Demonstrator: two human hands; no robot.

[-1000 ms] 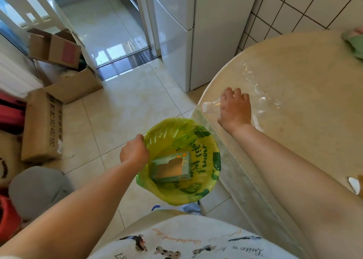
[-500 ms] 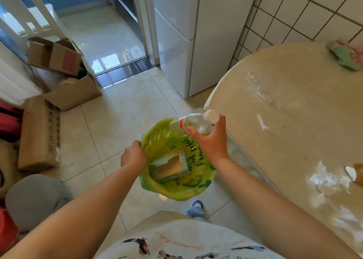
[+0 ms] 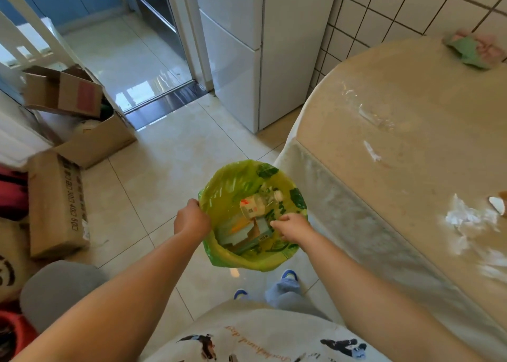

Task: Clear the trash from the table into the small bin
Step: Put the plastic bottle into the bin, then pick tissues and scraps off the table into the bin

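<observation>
The small bin, lined with a yellow-green bag, hangs beside the table's edge. My left hand grips its left rim. Inside lie a clear plastic bottle with a white cap and a flattened box. My right hand hovers over the bin's right side, fingers loosely curled, holding nothing. On the round beige table remain a crumpled white tissue at the right edge and a small white scrap.
A green and pink cloth lies at the table's far side. A white fridge stands behind the bin. Cardboard boxes and a grey stool crowd the floor on the left. My feet are below the bin.
My right hand picked the bottle off the table, carried it over the bin and let it go. The bottle now lies inside. My left hand kept its grip on the rim.
</observation>
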